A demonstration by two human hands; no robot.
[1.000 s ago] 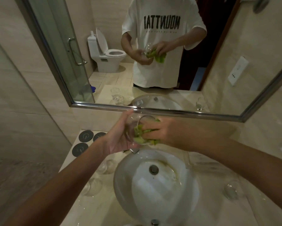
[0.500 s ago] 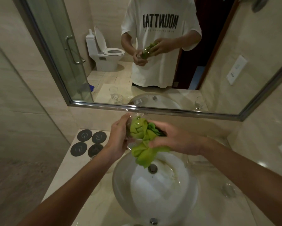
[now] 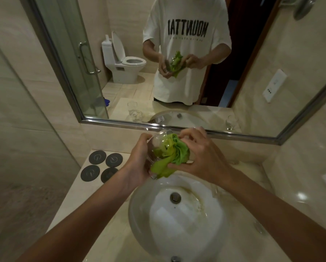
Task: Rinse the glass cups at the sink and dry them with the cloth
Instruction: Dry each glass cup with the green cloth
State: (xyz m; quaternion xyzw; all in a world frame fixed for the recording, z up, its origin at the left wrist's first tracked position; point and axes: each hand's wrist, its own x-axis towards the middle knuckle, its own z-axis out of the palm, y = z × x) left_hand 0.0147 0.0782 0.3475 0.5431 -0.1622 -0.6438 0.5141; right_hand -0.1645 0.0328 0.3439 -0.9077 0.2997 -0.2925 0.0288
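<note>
Above the sink [image 3: 139, 214], toward twelve o'clock of the basin, the person holds a glass cup [image 3: 159, 146] tipped on its side. The left hand [image 3: 139, 161] is wrapped around the cup's body, fingers curled on the glass. The right hand [image 3: 198, 157] pinches a green cloth [image 3: 174, 157], which is stuffed partly into the cup's mouth with its tail hanging down toward the basin.

This looks like the drying step: the rinse for this cup seems done. I'd judge the next move calls for twisting the cloth round inside while the left hand keeps the wet glass from slipping, then setting the cup down and taking another.

A pale stone tabletop [image 3: 105, 233] surrounds the white basin, whose drain [image 3: 175, 197] sits near its centre with brownish staining to its right. Four dark round coasters [image 3: 101, 168] lie at about ten o'clock of the basin. A wide mirror [image 3: 252, 72] at twelve o'clock reflects the person in a white printed T-shirt [image 3: 186, 53], a toilet [image 3: 124, 61] and a glass shower door [image 3: 79, 59]; it also shows other glasses standing on the tabletop either side of the basin.
</note>
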